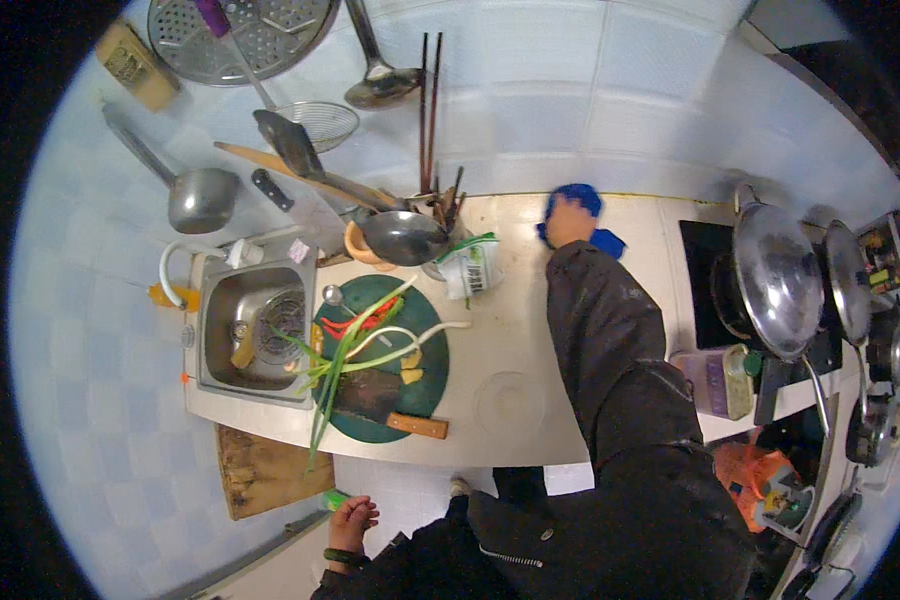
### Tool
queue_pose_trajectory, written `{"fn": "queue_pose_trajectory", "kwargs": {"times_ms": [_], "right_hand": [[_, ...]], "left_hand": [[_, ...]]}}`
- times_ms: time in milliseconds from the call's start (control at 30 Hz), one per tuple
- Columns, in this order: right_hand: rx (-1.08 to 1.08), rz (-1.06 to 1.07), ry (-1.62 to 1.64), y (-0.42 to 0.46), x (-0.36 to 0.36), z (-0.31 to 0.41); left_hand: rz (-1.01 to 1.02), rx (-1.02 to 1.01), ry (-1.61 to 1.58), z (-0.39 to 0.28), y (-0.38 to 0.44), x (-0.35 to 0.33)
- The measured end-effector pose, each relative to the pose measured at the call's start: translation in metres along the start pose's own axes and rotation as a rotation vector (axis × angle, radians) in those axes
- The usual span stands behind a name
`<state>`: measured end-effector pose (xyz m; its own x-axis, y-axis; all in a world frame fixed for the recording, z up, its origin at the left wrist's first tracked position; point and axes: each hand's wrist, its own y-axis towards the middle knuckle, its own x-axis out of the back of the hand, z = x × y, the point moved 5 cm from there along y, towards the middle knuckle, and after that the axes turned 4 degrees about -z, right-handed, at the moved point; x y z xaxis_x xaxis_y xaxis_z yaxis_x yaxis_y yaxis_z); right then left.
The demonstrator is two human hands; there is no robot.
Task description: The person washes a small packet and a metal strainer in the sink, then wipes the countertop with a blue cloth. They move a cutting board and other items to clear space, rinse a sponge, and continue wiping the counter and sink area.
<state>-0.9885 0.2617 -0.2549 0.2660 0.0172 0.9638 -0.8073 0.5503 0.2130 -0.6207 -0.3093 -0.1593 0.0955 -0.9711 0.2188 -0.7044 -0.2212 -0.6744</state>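
My right hand (570,223) presses a blue cloth (609,241) onto the light countertop (510,345), near the tiled wall. Below the counter's front edge hangs my left hand (353,519), its fingers loosely curled and touching nothing that shows. A round green cutting board (431,337) beside the sink bears spring onions (337,367), red chillies (352,324), pieces of ginger (411,375) and a cleaver with a wooden handle (418,425). Between the board and the cloth stands a white plastic packet (469,271).
At the left is a steel sink (217,330) with a white tap (166,274). A lidded pan (778,277) sits on the black cooktop (701,259) at the right, near a plastic container (709,382). Chopsticks (430,112) and a ladle (382,86) rise along the wall.
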Motion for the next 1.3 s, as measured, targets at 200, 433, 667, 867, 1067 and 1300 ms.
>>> {"fn": "queue_pose_trajectory", "kwargs": {"times_ms": [200, 433, 667, 867, 1067, 1300], "right_hand": [[0.511, 0.313, 0.413, -0.063, 0.023, 0.063], [0.541, 0.320, 0.239, -0.059, 0.058, -0.038], [0.019, 0.280, 0.205, -0.022, 0.056, -0.120], [0.568, 0.238, 0.394, -0.091, 0.054, -0.010], [0.375, 0.382, 0.635, -0.077, 0.079, -0.033], [-0.048, -0.046, 0.204, 0.021, 0.050, -0.155]], "left_hand": [[0.153, -0.107, 0.043, -0.034, 0.009, -0.041], [0.192, -0.138, 0.101, -0.052, -0.001, -0.052], [0.239, -0.067, 0.152, -0.022, 0.004, -0.052], [0.186, -0.075, 0.175, -0.036, 0.005, -0.072], [0.241, -0.121, 0.172, -0.056, 0.006, -0.086], [0.267, -0.107, 0.137, -0.043, 0.016, -0.083]]}}
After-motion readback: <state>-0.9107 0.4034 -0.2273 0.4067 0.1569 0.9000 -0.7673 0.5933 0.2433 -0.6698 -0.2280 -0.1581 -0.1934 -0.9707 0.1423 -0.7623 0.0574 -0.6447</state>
